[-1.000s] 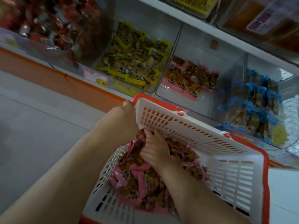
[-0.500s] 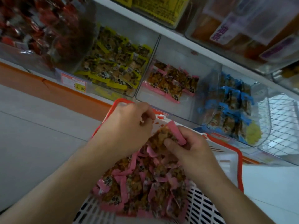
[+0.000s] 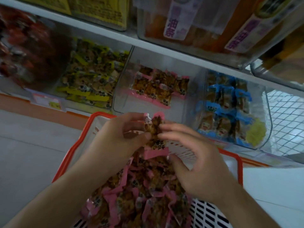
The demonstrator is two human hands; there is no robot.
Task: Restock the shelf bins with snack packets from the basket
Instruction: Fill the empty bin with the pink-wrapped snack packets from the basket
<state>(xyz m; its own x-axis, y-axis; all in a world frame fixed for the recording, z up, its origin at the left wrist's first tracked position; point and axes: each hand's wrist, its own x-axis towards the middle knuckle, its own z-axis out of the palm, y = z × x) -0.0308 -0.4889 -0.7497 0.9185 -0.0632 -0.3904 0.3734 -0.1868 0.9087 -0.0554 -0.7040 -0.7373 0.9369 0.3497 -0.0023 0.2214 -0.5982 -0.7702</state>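
A white basket with an orange rim (image 3: 239, 163) sits in front of the shelf, heaped with pink-edged snack packets (image 3: 139, 195). Above the heap my left hand (image 3: 118, 137) pinches a small bunch of pink packets (image 3: 154, 134) between thumb and fingers. My right hand (image 3: 189, 158) touches the same bunch from the right, fingers spread, thumb at its pink lower edge. Just beyond, a clear shelf bin (image 3: 120, 99) holds a thin layer of matching pink packets (image 3: 158, 86).
Left of the pink bin is a bin of yellow packets (image 3: 92, 79), then red ones (image 3: 24, 51). A bin of blue packets (image 3: 227, 109) stands to the right, beside a wire grid (image 3: 286, 122). An upper shelf (image 3: 148, 41) with labelled bins overhangs.
The basket went from tipped to lying flat below my hands. My right hand lifted packets out of the heap and my left hand came off the rim to take them. The view tilted up toward the shelf.
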